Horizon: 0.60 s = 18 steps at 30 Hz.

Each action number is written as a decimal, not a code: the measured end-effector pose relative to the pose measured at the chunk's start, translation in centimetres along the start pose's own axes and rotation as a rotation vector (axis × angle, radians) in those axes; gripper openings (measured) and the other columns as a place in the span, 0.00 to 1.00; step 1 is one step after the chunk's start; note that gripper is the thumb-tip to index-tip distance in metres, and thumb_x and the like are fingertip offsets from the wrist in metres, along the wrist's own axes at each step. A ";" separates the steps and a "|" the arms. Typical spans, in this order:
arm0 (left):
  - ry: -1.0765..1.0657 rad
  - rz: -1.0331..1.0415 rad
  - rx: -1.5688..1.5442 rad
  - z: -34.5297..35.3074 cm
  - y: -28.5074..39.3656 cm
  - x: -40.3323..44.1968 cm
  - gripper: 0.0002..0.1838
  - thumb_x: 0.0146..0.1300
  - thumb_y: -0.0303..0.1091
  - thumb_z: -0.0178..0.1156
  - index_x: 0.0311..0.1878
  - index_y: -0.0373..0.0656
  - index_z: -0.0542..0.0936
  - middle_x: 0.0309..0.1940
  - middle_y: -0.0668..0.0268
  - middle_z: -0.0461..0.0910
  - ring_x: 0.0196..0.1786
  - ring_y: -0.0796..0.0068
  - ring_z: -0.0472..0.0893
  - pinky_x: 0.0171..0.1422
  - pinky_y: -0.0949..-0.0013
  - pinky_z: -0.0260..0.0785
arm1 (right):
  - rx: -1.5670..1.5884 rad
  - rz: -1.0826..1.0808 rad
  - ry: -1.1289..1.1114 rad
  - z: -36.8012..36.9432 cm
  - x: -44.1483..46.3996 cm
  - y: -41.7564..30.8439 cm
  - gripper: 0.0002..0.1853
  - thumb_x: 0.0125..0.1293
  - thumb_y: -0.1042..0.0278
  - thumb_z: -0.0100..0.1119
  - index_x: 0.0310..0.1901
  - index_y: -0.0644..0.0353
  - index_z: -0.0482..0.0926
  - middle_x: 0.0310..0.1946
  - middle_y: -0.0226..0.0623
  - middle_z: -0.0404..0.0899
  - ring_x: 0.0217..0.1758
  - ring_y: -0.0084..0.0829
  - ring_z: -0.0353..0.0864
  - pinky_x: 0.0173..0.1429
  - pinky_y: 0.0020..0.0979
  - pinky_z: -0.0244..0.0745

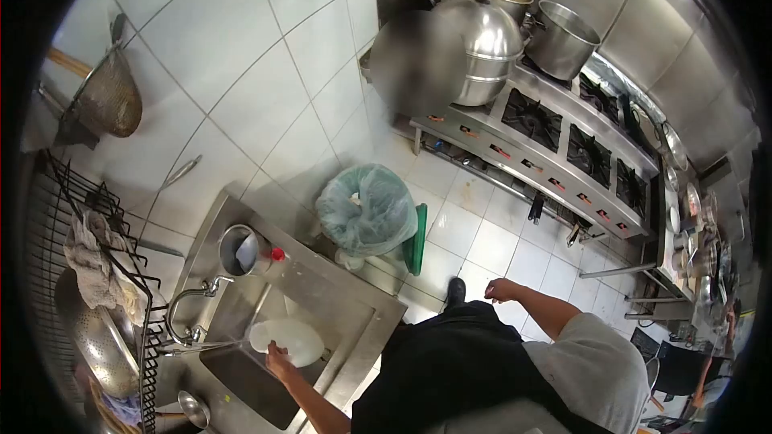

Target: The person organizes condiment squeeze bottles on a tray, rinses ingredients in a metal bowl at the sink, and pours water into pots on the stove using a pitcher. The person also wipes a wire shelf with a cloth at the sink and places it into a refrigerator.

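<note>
My left hand is closed on the near edge of a whitish, translucent plastic container, held tilted over the steel sink. Its exact kind is hard to make out. The curved faucet stands to the left of the container, and a bright thin streak runs from near its spout toward the container. Away from the counter, my right hand hangs over the tiled floor with its fingers curled in and nothing visible in them.
On the counter's back corner stands a metal pot beside a red cap. A bin with a green liner is on the floor past the counter. Stockpots sit on the stove. A wire rack borders the sink.
</note>
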<state>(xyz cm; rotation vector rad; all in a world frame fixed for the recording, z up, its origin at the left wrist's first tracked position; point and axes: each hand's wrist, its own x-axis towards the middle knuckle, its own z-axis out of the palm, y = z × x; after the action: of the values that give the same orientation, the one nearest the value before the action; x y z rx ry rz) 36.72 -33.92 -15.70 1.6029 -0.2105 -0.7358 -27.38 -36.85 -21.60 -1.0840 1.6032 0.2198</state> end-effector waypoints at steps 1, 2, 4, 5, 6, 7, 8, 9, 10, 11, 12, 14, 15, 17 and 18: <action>-0.004 0.006 0.007 0.1 1.8 -1.9 0.17 0.57 0.38 0.60 0.19 0.43 0.67 0.15 0.71 0.63 0.20 0.78 0.64 0.28 0.71 0.59 | -0.011 0.010 -0.007 -0.1 -0.2 0.3 0.14 0.55 0.62 0.63 0.40 0.61 0.79 0.32 0.34 0.82 0.29 0.26 0.83 0.31 0.28 0.80; -0.009 0.040 0.063 0.2 3.4 -3.6 0.15 0.57 0.37 0.61 0.20 0.43 0.67 0.15 0.72 0.63 0.20 0.79 0.63 0.27 0.72 0.58 | -0.001 0.006 -0.010 -0.2 0.0 1.0 0.14 0.55 0.62 0.63 0.40 0.61 0.79 0.32 0.34 0.82 0.29 0.26 0.83 0.31 0.28 0.80; -0.033 0.113 0.091 0.7 7.4 -7.6 0.12 0.56 0.33 0.61 0.23 0.42 0.69 0.15 0.73 0.64 0.19 0.81 0.63 0.26 0.74 0.57 | 0.134 0.098 -0.019 0.1 0.7 3.0 0.15 0.56 0.61 0.62 0.42 0.61 0.78 0.31 0.35 0.82 0.29 0.26 0.83 0.30 0.28 0.80; -0.060 0.149 0.058 1.3 9.5 -9.4 0.11 0.55 0.31 0.62 0.24 0.41 0.70 0.15 0.73 0.64 0.19 0.82 0.63 0.26 0.76 0.57 | 0.154 0.094 -0.023 0.3 0.9 4.1 0.15 0.56 0.61 0.62 0.42 0.61 0.78 0.31 0.35 0.82 0.29 0.26 0.83 0.30 0.28 0.80; -0.004 0.131 0.094 1.8 11.0 -10.3 0.09 0.55 0.30 0.62 0.27 0.40 0.71 0.15 0.74 0.64 0.18 0.82 0.63 0.26 0.75 0.58 | 0.202 0.106 -0.019 0.5 0.9 5.4 0.15 0.57 0.61 0.61 0.41 0.62 0.79 0.30 0.35 0.81 0.28 0.27 0.83 0.29 0.29 0.80; -0.032 0.203 0.087 2.9 12.7 -12.1 0.09 0.56 0.30 0.62 0.27 0.40 0.72 0.15 0.73 0.66 0.17 0.83 0.64 0.25 0.76 0.57 | 0.255 0.118 -0.011 0.6 0.9 6.8 0.14 0.58 0.61 0.60 0.41 0.62 0.79 0.29 0.35 0.81 0.28 0.27 0.82 0.28 0.29 0.79; -0.070 0.249 0.156 3.4 14.1 -12.9 0.08 0.57 0.31 0.61 0.28 0.40 0.72 0.15 0.73 0.68 0.17 0.83 0.65 0.25 0.76 0.57 | 0.361 0.109 -0.020 1.3 1.5 9.0 0.13 0.59 0.60 0.59 0.38 0.62 0.79 0.29 0.35 0.81 0.28 0.26 0.82 0.27 0.29 0.79; -0.105 0.294 0.226 3.8 15.2 -13.6 0.08 0.58 0.32 0.60 0.29 0.40 0.73 0.16 0.72 0.69 0.17 0.83 0.66 0.24 0.77 0.57 | 0.437 0.131 -0.032 1.9 1.7 11.0 0.13 0.60 0.60 0.58 0.37 0.63 0.79 0.31 0.36 0.81 0.31 0.28 0.82 0.28 0.30 0.79; -0.121 0.351 0.251 4.5 16.6 -14.4 0.09 0.59 0.31 0.58 0.25 0.43 0.71 0.15 0.73 0.68 0.16 0.84 0.65 0.24 0.77 0.57 | 0.430 0.149 -0.048 2.2 0.9 12.5 0.14 0.60 0.59 0.57 0.37 0.63 0.79 0.32 0.37 0.81 0.32 0.29 0.82 0.29 0.31 0.79; -0.133 0.411 0.276 5.3 17.9 -15.2 0.12 0.61 0.31 0.56 0.21 0.46 0.70 0.13 0.74 0.67 0.16 0.84 0.64 0.24 0.76 0.57 | 0.422 0.165 -0.067 2.9 0.7 14.5 0.14 0.60 0.59 0.57 0.38 0.63 0.79 0.32 0.38 0.80 0.33 0.30 0.83 0.29 0.32 0.79; -0.130 0.390 0.200 6.5 18.8 -16.0 0.13 0.62 0.31 0.55 0.21 0.46 0.69 0.13 0.76 0.64 0.16 0.86 0.63 0.23 0.78 0.56 | 0.304 0.036 -0.118 3.8 1.3 17.8 0.13 0.61 0.59 0.57 0.36 0.63 0.79 0.32 0.38 0.80 0.33 0.33 0.83 0.29 0.32 0.79; -0.317 0.368 0.143 9.6 21.8 -18.9 0.12 0.64 0.32 0.54 0.24 0.46 0.68 0.13 0.78 0.59 0.16 0.88 0.57 0.22 0.78 0.52 | 0.501 0.226 -0.059 4.8 -0.7 20.4 0.15 0.64 0.58 0.54 0.37 0.65 0.78 0.33 0.41 0.82 0.33 0.34 0.84 0.32 0.34 0.82; -0.414 0.392 0.140 10.3 22.4 -19.1 0.11 0.65 0.32 0.53 0.25 0.46 0.68 0.13 0.79 0.57 0.16 0.89 0.55 0.22 0.78 0.51 | 0.571 0.259 -0.037 5.3 -1.3 22.7 0.15 0.64 0.58 0.54 0.35 0.65 0.78 0.31 0.41 0.82 0.32 0.33 0.84 0.31 0.34 0.81; -0.483 0.423 0.121 14.6 23.9 -21.9 0.11 0.66 0.32 0.53 0.26 0.45 0.67 0.13 0.78 0.56 0.16 0.88 0.54 0.22 0.78 0.51 | 0.665 0.285 -0.027 7.0 -1.4 27.5 0.15 0.64 0.58 0.54 0.34 0.64 0.78 0.29 0.41 0.81 0.30 0.33 0.84 0.30 0.33 0.81; -0.525 0.442 0.090 17.1 24.4 -23.5 0.11 0.66 0.32 0.52 0.27 0.45 0.67 0.13 0.78 0.55 0.16 0.88 0.54 0.21 0.78 0.50 | 0.727 0.312 -0.021 7.5 -1.2 29.3 0.15 0.64 0.58 0.54 0.32 0.64 0.78 0.27 0.40 0.81 0.28 0.32 0.83 0.28 0.33 0.81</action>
<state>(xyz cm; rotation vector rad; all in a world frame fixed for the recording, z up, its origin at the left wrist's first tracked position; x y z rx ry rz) 15.55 -39.97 15.21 1.3485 -0.9576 -0.7892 -43.82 -14.97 -34.64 -0.2731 1.6323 -0.1462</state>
